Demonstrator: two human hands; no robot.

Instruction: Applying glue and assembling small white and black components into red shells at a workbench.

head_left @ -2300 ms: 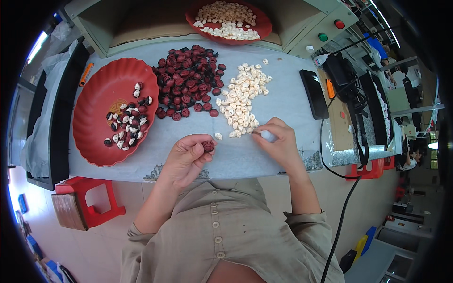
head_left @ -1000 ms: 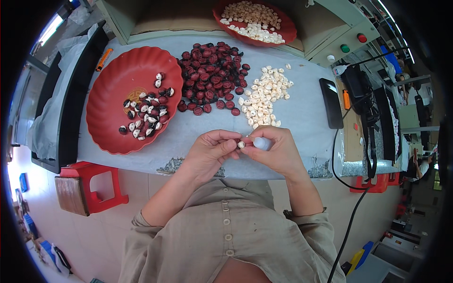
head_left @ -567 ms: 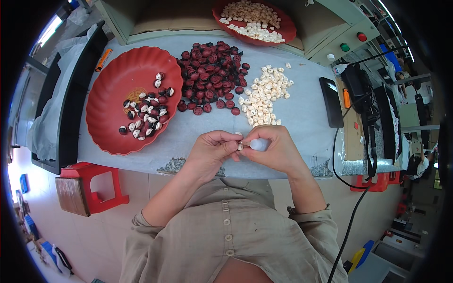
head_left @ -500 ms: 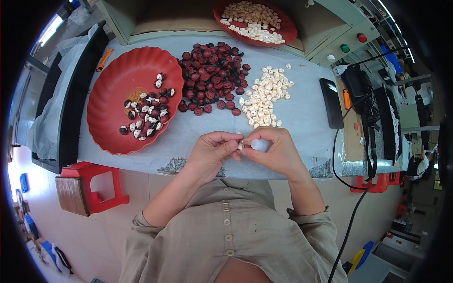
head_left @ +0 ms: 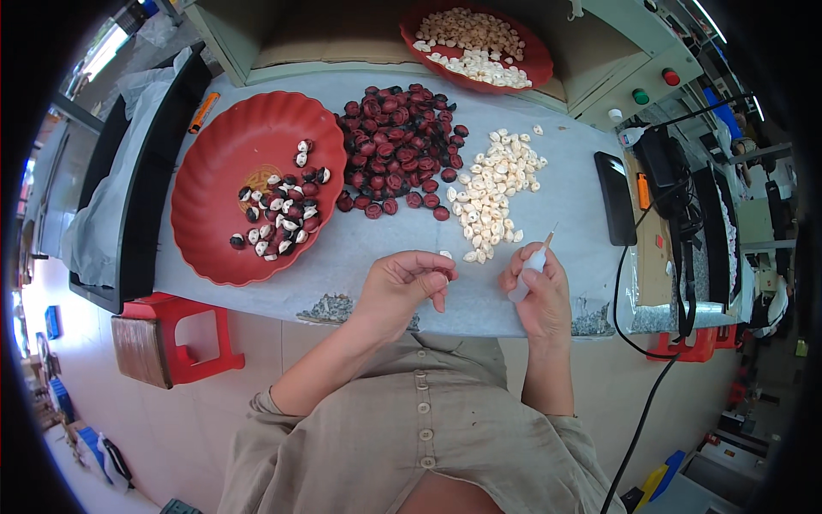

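Observation:
Between the thumb and fingers of my left hand (head_left: 396,289) is a small piece (head_left: 445,255), white on top with some dark red below; the fingers partly hide it. My right hand (head_left: 550,301) is wrapped round a small white squeeze bottle (head_left: 533,262) with a thin needle tip pointing up. Beyond my hands lies a loose heap of cream-white pieces (head_left: 495,184). To its left is a larger pile of dark red and black rounded pieces (head_left: 394,141). A scalloped red plate (head_left: 214,171) at the left bears several joined red, black and white pieces.
A second red plate (head_left: 543,70) with cream pieces sits at the back, partly inside a grey-green box housing (head_left: 227,43). A black tray (head_left: 145,231) borders the left. On the right are a phone (head_left: 614,199) and a black cable (head_left: 618,317). Red stools (head_left: 210,343) stand below.
My hands have moved apart. The right hand has drawn back to the right with the bottle, its needle now turned upward, while the left still holds the small piece. The view has shifted slightly.

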